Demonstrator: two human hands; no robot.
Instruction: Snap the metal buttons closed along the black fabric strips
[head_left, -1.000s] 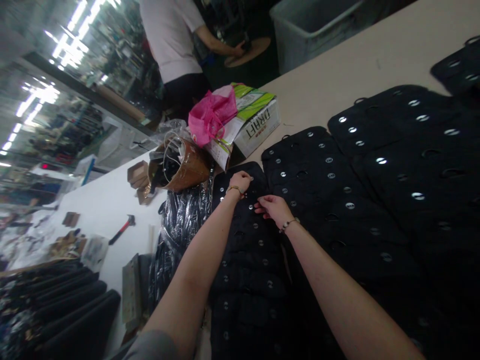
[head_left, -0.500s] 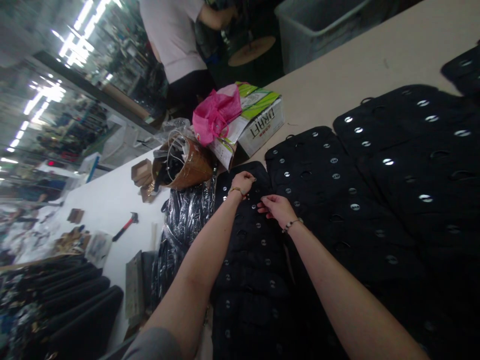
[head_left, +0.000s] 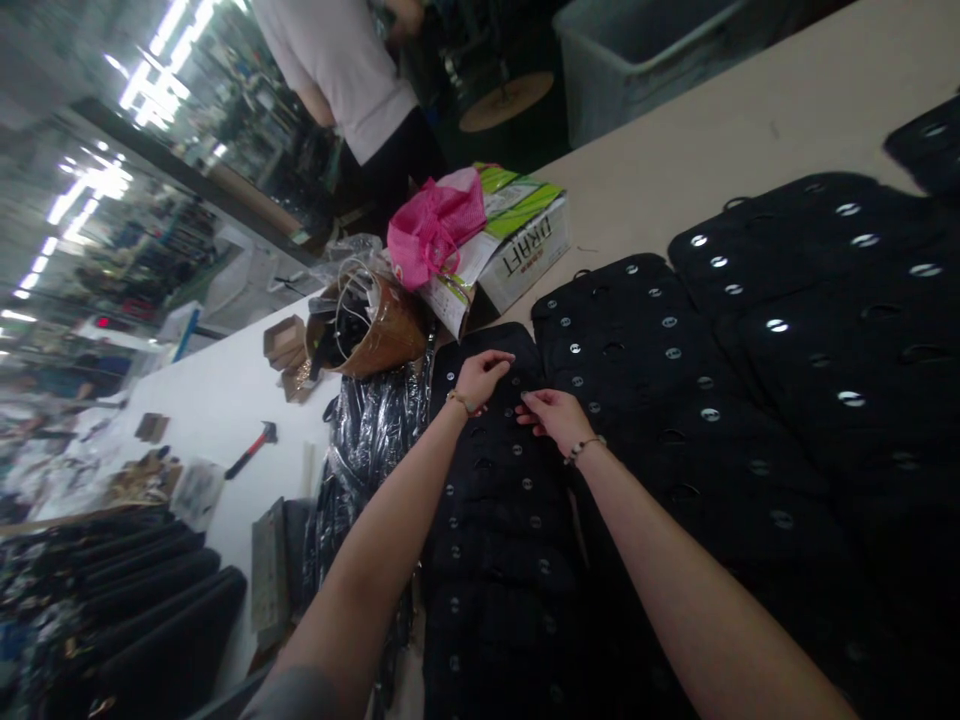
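Observation:
My left hand [head_left: 481,381] is over the upper part of a long black fabric panel [head_left: 487,510]. Its thumb and forefinger come together at the tips; whatever is between them is too small to make out. Close by on the right, my right hand [head_left: 553,416] pinches a small round disc [head_left: 525,396] above the same panel's right edge. Shiny round metal pieces [head_left: 527,484] run in rows down this panel. Similar black panels [head_left: 630,350] with such pieces lie side by side to the right.
Left of the panels lies a plastic-wrapped black bundle [head_left: 367,430]. Beyond are a brown basket [head_left: 394,335], a carton [head_left: 529,255] with a pink mesh bag [head_left: 435,230], small cardboard boxes [head_left: 285,343] and a hammer [head_left: 251,450]. A person [head_left: 352,80] stands across the table.
My left wrist has shifted slightly left and down, and its fingers look straighter. The right hand stays nearly still. The person across the table has leaned and turned.

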